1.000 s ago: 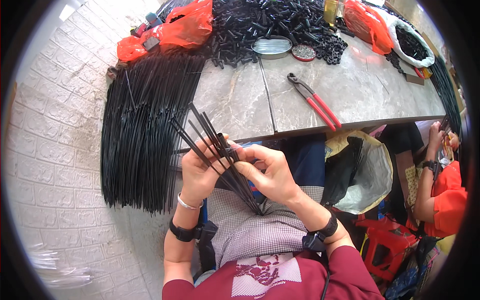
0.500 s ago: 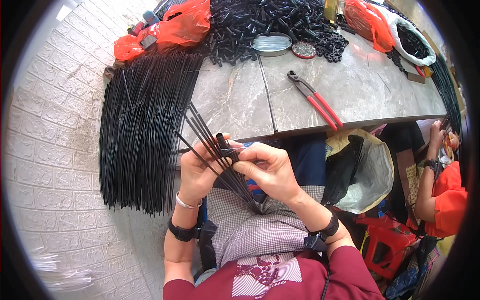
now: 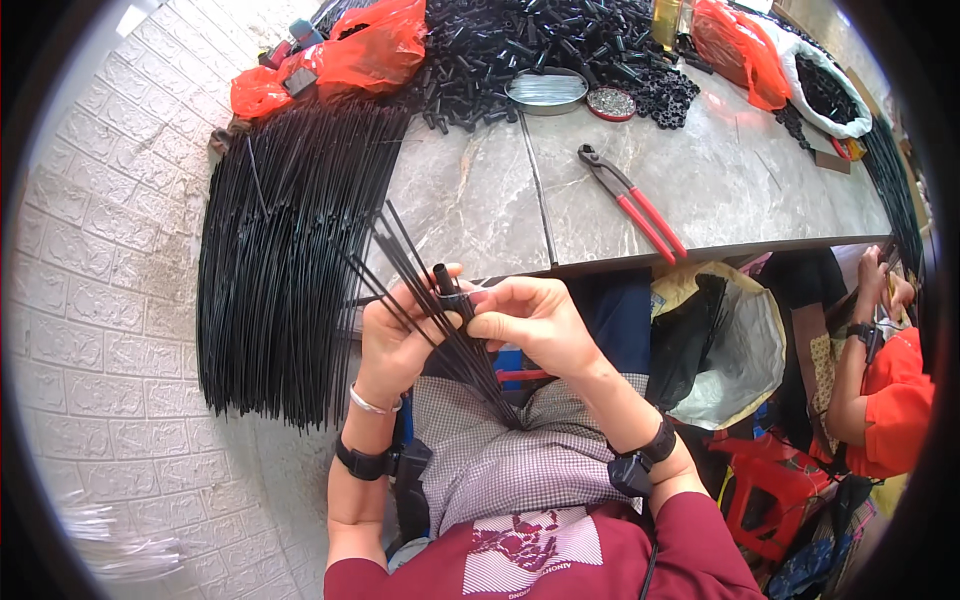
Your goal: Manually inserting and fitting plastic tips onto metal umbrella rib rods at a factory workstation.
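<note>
My left hand (image 3: 398,325) is closed around a bundle of thin black rods (image 3: 470,370), which fan out above the fingers and come together over my lap. Among them a short black tube (image 3: 443,279) stands up, its open end on top. My right hand (image 3: 530,320) is pinched shut against the side of this tube, just under its top. What its fingertips hold is too small to make out. Left of my hands, a thick mass of similar black rods (image 3: 285,260) hangs over the table edge.
On the grey table (image 3: 460,180) lie red-handled cutters (image 3: 635,205). Farther back are a round tin of thin pale strands (image 3: 547,90), a small red-rimmed dish (image 3: 611,102) and a heap of black tubes (image 3: 530,40). An open sack (image 3: 740,350) and a co-worker's arm (image 3: 850,370) are at right.
My right fingers have shifted slightly and curled in closer to the tube. The thin shiny strand that showed between my hands is no longer distinct. The rods in my left hand are spread a little differently.
</note>
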`<state>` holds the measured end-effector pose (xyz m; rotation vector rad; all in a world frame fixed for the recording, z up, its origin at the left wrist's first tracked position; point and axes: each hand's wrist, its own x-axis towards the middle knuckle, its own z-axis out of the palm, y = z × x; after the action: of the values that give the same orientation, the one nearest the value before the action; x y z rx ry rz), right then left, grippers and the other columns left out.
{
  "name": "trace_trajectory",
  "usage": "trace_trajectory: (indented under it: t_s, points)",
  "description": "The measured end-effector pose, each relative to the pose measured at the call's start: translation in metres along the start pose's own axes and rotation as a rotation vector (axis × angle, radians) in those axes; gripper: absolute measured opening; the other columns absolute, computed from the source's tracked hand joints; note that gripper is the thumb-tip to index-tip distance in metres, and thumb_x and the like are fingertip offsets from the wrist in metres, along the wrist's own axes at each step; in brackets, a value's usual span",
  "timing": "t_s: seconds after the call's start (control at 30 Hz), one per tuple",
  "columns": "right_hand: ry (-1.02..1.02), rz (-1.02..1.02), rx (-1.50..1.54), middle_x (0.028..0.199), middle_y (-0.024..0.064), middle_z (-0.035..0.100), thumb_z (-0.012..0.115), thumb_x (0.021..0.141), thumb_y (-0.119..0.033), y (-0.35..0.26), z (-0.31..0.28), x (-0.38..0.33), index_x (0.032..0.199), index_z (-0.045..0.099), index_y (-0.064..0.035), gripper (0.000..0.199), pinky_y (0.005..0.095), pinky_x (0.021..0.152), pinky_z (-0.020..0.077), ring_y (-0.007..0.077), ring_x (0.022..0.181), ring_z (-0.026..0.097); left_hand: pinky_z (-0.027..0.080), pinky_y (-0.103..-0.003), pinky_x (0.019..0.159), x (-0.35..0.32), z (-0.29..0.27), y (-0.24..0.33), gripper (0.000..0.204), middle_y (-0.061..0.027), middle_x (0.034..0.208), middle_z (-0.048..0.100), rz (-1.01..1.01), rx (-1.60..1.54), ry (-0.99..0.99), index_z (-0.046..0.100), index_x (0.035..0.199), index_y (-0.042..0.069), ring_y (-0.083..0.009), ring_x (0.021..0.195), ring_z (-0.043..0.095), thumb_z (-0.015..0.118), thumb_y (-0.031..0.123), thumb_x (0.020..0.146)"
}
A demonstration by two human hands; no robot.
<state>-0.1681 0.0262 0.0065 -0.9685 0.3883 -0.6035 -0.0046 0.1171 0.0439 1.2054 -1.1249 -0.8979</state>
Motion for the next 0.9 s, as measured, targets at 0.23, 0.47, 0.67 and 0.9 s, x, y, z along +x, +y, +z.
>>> trace_trajectory:
  t_s: [0.23,0.47,0.67,0.9]
  points:
    - [-0.057,-0.07,-0.03,0.082,0.0015,0.069,0.076,0.083,-0.007,0.004,0.004,-0.005,0.094,0.07,0.0005,0.014,0.0184,0.065,0.0496,0.0046,0.073,0.062,0.056,-0.033,0.087,-0.001,-0.007,-0.001,0.043,-0.0153,0.106,0.069,-0.019,-0.08,-0.111,0.055,0.127,-0.008,-0.0211,0.098,0.068,0.065,-0.005,0.085]
    - [0.051,-0.362,-0.295,0.088,0.0037,0.066,0.074,0.082,-0.002,0.004,0.013,-0.01,0.094,0.069,0.0028,0.014,0.0215,0.068,0.0494,0.0079,0.08,0.061,0.054,-0.033,0.09,-0.003,-0.004,-0.012,0.042,-0.015,0.106,0.067,0.02,-0.181,-0.042,0.055,0.128,-0.007,-0.0206,0.101,0.066,0.061,-0.006,0.086]
    - [0.167,-0.448,-0.49,0.088,0.009,0.066,0.07,0.084,-0.001,0.001,0.021,-0.014,0.096,0.067,0.0031,0.013,0.0244,0.063,0.0539,0.0131,0.078,0.065,0.053,-0.033,0.09,-0.002,0.0,-0.013,0.04,-0.0154,0.104,0.067,-0.001,-0.201,-0.003,0.055,0.127,-0.007,-0.0216,0.1,0.065,0.06,-0.006,0.087]
    - [0.172,-0.455,-0.513,0.088,0.0105,0.066,0.068,0.086,-0.002,-0.001,0.021,-0.013,0.096,0.066,0.0033,0.012,0.0254,0.062,0.0561,0.0139,0.077,0.066,0.052,-0.032,0.087,-0.002,0.003,-0.016,0.037,-0.0162,0.103,0.065,-0.001,-0.215,0.051,0.054,0.125,-0.008,-0.0218,0.097,0.064,0.061,-0.005,0.088]
